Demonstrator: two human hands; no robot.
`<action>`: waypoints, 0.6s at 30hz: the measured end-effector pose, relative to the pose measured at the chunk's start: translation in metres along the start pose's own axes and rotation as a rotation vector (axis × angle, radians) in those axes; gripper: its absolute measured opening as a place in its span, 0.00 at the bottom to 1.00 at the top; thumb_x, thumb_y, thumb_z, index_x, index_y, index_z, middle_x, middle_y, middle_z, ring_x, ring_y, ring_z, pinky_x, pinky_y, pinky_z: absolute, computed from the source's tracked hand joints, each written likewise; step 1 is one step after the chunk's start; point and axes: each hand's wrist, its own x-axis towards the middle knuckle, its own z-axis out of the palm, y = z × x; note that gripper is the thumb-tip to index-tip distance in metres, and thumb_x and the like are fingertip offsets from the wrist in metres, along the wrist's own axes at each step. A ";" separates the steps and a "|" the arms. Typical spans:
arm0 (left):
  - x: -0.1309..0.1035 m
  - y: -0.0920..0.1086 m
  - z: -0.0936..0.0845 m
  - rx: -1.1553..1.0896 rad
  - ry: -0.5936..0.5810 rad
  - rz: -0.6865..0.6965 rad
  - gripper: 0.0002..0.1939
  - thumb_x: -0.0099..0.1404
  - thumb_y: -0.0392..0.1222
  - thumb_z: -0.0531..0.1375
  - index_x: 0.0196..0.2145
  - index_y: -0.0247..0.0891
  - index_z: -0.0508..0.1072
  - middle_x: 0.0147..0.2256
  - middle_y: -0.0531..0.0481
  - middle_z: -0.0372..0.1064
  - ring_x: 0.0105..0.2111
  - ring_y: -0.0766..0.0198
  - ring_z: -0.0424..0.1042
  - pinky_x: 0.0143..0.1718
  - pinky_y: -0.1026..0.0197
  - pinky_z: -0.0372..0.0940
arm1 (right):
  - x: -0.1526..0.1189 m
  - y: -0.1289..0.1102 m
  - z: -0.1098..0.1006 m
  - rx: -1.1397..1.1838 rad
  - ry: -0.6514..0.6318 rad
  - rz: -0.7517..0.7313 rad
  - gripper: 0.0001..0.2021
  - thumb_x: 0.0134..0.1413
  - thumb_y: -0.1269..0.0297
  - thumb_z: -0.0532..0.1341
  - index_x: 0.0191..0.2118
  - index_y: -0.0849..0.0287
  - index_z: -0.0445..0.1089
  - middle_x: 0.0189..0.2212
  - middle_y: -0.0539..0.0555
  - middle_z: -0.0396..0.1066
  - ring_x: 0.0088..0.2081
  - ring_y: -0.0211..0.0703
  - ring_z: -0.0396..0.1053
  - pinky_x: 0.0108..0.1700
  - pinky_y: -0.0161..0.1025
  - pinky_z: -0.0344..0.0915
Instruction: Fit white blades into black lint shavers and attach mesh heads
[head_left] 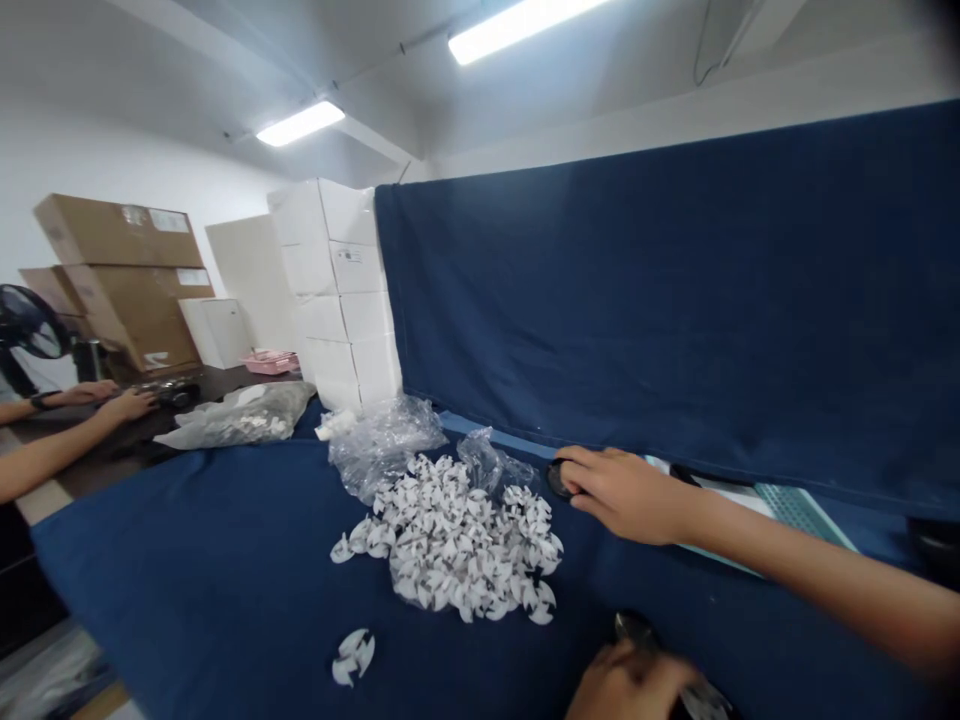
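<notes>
My right hand (621, 492) reaches in from the right edge, its fingers closed on a small black round part (557, 479) just above the blue cloth. Low in the view, my left hand (630, 685) is partly smeared by motion. It is closed on a dark, shiny object (637, 630), which shows on both sides of the fingers; its kind is unclear. Left of both hands lies a heap of small white plastic pieces (465, 540), round with curved cut-outs. One white piece (352, 656) lies apart on the cloth.
Clear plastic bags (386, 440) lie behind the heap. A green-and-white item (802, 515) is behind my right forearm. White boxes (326, 300) and a blue curtain (675, 300) stand at the back. At left, another person's hands (127, 403) touch a dark device, near a filled bag (244, 415).
</notes>
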 end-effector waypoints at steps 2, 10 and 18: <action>-0.001 0.004 -0.006 -0.046 -0.016 -0.018 0.38 0.48 0.53 0.70 0.56 0.45 0.66 0.50 0.43 0.72 0.51 0.45 0.70 0.54 0.47 0.64 | -0.050 -0.003 -0.010 0.101 0.069 0.125 0.08 0.63 0.64 0.53 0.45 0.54 0.65 0.52 0.56 0.67 0.43 0.52 0.71 0.48 0.55 0.67; -0.006 0.043 -0.037 -0.160 -0.042 -0.082 0.44 0.45 0.36 0.71 0.58 0.43 0.59 0.53 0.44 0.68 0.52 0.51 0.68 0.56 0.51 0.61 | -0.202 -0.021 0.055 0.523 0.392 0.673 0.23 0.62 0.51 0.54 0.61 0.42 0.56 0.60 0.56 0.57 0.61 0.58 0.58 0.57 0.52 0.64; -0.009 0.053 -0.036 -0.223 0.014 -0.087 0.50 0.50 0.34 0.69 0.63 0.50 0.47 0.51 0.51 0.69 0.45 0.59 0.70 0.50 0.56 0.64 | -0.181 -0.055 0.100 1.131 0.612 0.689 0.18 0.58 0.56 0.62 0.49 0.50 0.56 0.46 0.53 0.65 0.49 0.46 0.67 0.53 0.45 0.63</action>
